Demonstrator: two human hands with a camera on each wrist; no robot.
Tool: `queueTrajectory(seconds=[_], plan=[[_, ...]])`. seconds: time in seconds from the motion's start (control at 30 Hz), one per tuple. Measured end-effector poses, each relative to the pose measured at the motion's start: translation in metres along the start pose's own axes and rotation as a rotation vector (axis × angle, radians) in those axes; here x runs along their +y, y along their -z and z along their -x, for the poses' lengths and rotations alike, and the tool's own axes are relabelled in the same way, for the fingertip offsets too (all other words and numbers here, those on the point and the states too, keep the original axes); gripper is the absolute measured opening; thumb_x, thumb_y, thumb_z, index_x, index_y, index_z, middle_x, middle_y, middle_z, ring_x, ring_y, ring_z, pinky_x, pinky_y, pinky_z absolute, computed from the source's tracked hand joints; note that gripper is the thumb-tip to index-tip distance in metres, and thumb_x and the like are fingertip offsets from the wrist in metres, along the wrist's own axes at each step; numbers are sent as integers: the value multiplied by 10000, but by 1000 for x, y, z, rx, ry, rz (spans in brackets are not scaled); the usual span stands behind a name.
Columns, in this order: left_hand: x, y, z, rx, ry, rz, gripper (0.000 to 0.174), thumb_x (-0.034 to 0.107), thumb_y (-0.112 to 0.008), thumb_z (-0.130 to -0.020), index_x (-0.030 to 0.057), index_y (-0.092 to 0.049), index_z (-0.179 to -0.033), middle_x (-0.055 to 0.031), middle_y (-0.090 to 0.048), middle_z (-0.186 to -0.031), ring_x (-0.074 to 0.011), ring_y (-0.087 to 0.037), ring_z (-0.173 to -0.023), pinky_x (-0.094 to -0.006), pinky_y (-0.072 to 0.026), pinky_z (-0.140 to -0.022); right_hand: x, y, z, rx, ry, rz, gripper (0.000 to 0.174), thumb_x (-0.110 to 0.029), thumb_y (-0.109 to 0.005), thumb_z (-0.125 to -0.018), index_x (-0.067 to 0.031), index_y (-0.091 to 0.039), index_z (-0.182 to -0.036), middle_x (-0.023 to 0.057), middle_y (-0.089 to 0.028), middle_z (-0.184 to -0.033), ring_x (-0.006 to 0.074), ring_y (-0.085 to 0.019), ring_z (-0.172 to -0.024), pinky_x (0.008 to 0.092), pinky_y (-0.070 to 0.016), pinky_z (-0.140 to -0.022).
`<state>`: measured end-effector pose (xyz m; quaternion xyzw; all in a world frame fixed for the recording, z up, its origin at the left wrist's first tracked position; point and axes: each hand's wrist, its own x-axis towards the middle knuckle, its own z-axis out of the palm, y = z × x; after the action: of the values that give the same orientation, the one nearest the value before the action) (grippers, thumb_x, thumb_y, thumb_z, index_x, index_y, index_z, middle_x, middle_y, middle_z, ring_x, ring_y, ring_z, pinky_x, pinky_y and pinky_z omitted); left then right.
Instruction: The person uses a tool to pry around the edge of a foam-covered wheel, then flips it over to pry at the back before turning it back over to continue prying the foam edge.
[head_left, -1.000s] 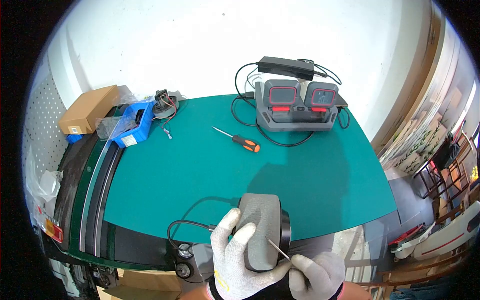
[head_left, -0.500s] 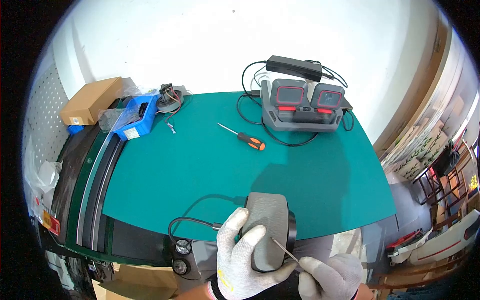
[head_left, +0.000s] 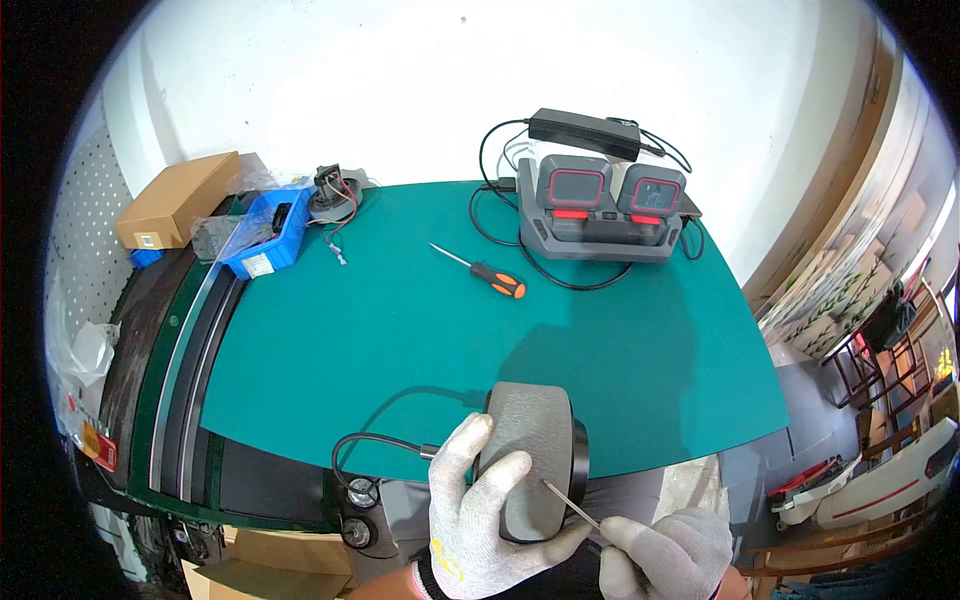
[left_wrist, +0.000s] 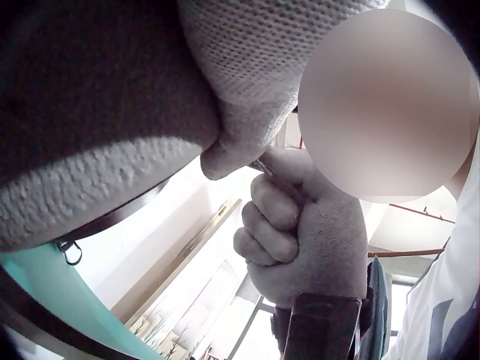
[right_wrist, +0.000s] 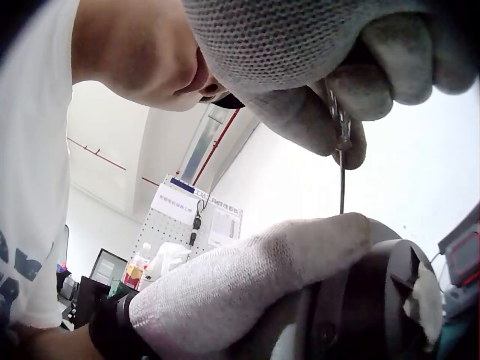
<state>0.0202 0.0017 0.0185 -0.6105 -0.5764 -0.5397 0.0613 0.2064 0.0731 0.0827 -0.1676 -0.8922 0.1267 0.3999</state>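
A grey housing (head_left: 528,440) with a black rim stands at the table's front edge, a cable running from its left side. My gloved left hand (head_left: 487,515) grips it, fingers over the near left side and thumb low across the front. My gloved right hand (head_left: 668,552) pinches a thin metal shaft tool (head_left: 572,504), whose tip meets the housing's grey face. In the right wrist view, the tool's shaft (right_wrist: 343,180) comes down beside the left thumb (right_wrist: 330,240), from a clear handle held in the right fingers.
An orange and black screwdriver (head_left: 498,280) lies mid-table. Behind it stands a dual charger (head_left: 600,238) with two batteries, cables and a black power adapter (head_left: 585,134). At the back left are a blue bin (head_left: 290,240), a wired motor part (head_left: 335,200) and a cardboard box (head_left: 180,200).
Compared with a second ago, the housing and both hands sit slightly further right in the head view, which has itself shifted. The left hand's grip and the right hand's pinch are unchanged.
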Motion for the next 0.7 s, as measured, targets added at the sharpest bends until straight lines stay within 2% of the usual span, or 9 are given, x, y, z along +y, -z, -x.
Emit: queueTrajectory(seconds=[0.47, 0.7], plan=[[1, 0, 0, -8, 14, 22, 908, 218, -958, -608, 90, -502, -1383, -255, -357, -1488, -458, -459, -1326, -506, -477, -1045, -3, 1, -3, -4, -24, 10, 197, -25, -689, -828, 11, -719, -1019, 78, -559, -601, 249, -547, -470, 378, -416, -453], [3, 1, -3, -11, 18, -2, 819, 249, -954, -622, 71, -563, -1318, -273, -357, -1488, -467, -471, -1311, -511, -479, -1044, -5, 2, -3, -28, -29, 52, 222, -24, -696, -813, 2, -719, -1033, 79, -561, -607, 251, -551, -478, 378, -424, -459]])
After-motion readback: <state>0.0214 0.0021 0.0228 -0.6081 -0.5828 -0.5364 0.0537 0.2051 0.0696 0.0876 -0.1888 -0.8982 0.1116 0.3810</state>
